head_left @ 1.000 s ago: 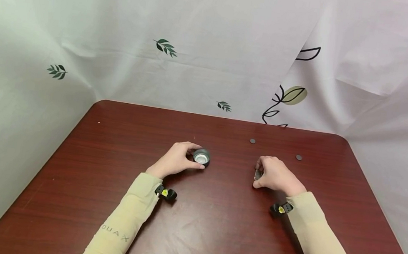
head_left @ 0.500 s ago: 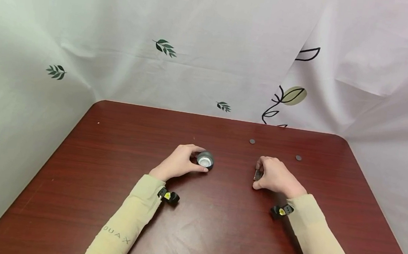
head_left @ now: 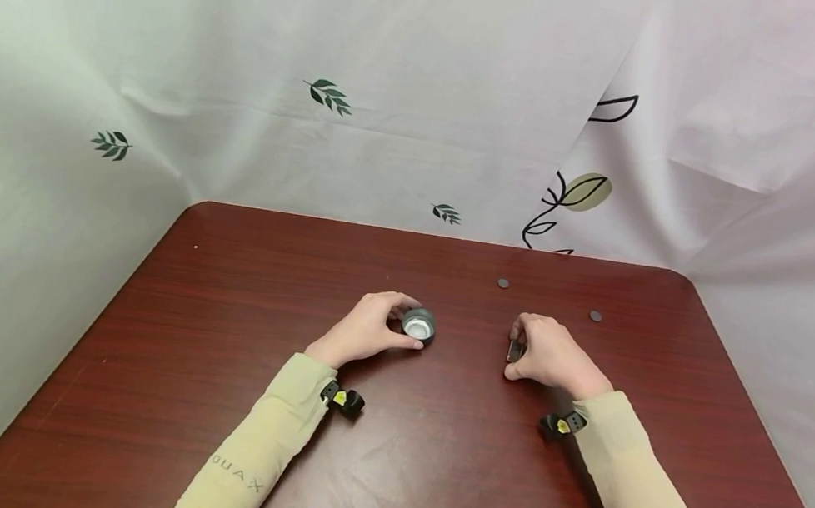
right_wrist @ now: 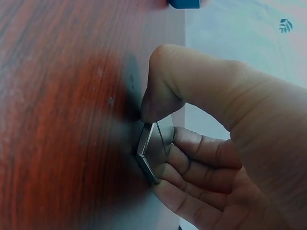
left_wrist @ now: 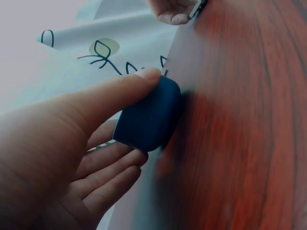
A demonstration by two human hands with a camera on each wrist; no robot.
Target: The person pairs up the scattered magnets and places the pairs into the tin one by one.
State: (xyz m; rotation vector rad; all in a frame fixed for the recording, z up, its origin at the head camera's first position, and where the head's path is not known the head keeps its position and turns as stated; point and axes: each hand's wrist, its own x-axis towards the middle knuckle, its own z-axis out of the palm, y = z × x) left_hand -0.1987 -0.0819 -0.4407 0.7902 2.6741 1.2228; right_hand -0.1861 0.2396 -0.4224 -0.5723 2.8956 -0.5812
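My left hand (head_left: pixel 366 331) pinches a small round dark cup (head_left: pixel 418 325) between thumb and fingers, near the table's middle. A silvery inside shows in the head view; in the left wrist view the dark blue side of the cup (left_wrist: pixel 148 115) sits between the thumb and the other fingers. Off to the right, my right hand (head_left: pixel 550 352) grips a small flat metallic piece with angled edges (right_wrist: pixel 156 143) by its rim, close to the tabletop. The fingers cover much of this piece, so its kind is unclear.
Two small dark grey discs, a nearer one (head_left: pixel 596 316) and a farther one (head_left: pixel 503 283), lie beyond the right hand on the reddish-brown table (head_left: pixel 415 456). A white patterned cloth (head_left: pixel 405 145) hangs behind the table and along its sides.
The left hand has slid a little to the right and slightly nearer, carrying the cup along towards the right hand. The right hand keeps its place and its grip.
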